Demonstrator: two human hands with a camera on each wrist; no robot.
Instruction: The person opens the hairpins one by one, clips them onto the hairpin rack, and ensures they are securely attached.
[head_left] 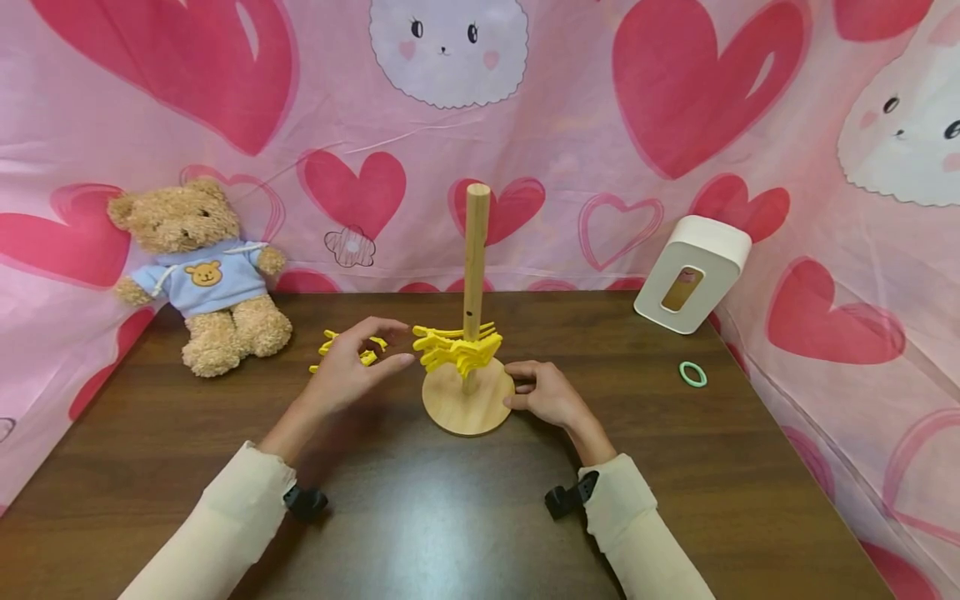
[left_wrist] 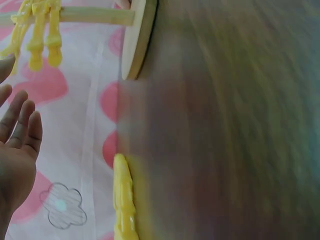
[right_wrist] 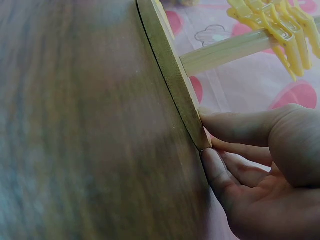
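A wooden stand has a round base (head_left: 467, 414) and an upright post (head_left: 475, 250). Several yellow plastic pieces (head_left: 459, 350) with knobbly, bone-like prongs hang around the lower part of the post, above the base. My left hand (head_left: 347, 367) is just left of them, its fingers loosely bent and nothing held in them. Partly hidden behind that hand, another yellow piece (left_wrist: 124, 200) lies on the table. My right hand (right_wrist: 270, 170) pinches the right rim of the base, thumb on one side and fingertips at the edge.
At the back left sits a teddy bear (head_left: 213, 279) in a blue top. A white box-shaped object (head_left: 693, 271) with an oval opening stands at the back right, a small green ring (head_left: 693, 374) in front of it. Heart-patterned cloth (head_left: 570, 158) lines the brown table (head_left: 750, 500).
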